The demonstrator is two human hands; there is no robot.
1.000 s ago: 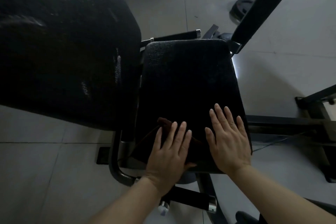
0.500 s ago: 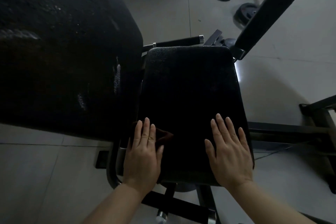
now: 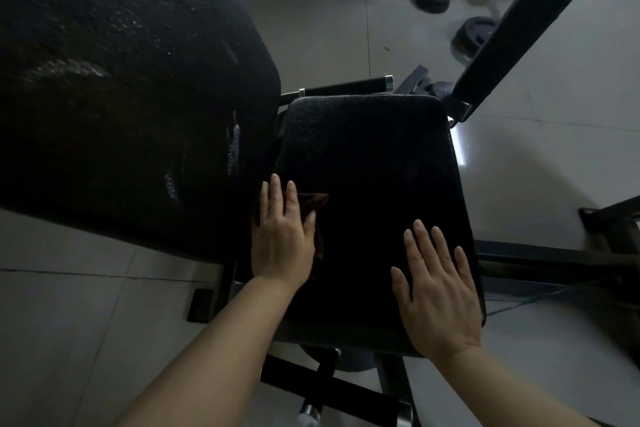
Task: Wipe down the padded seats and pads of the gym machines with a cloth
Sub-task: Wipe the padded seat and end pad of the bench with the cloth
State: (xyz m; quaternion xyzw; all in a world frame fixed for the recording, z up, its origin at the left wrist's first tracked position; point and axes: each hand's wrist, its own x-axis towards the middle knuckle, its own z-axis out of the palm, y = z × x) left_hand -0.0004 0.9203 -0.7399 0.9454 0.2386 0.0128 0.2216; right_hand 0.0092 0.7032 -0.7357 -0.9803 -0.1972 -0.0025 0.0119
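The left hand (image 3: 281,239) lies flat with straight fingers pressing a dark brown cloth (image 3: 313,202) onto the black padded seat (image 3: 370,184) at its left edge. The right hand (image 3: 438,291) rests open, fingers spread, flat on the seat's near right corner, holding nothing.

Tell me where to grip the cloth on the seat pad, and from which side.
Probably the bunched corner of the cloth poking out beyond the left hand, which presses the rest flat on the seat pad. That raised fold is the only pinchable part. Come from above and the pad's centre; the backrest pad crowds the left edge.
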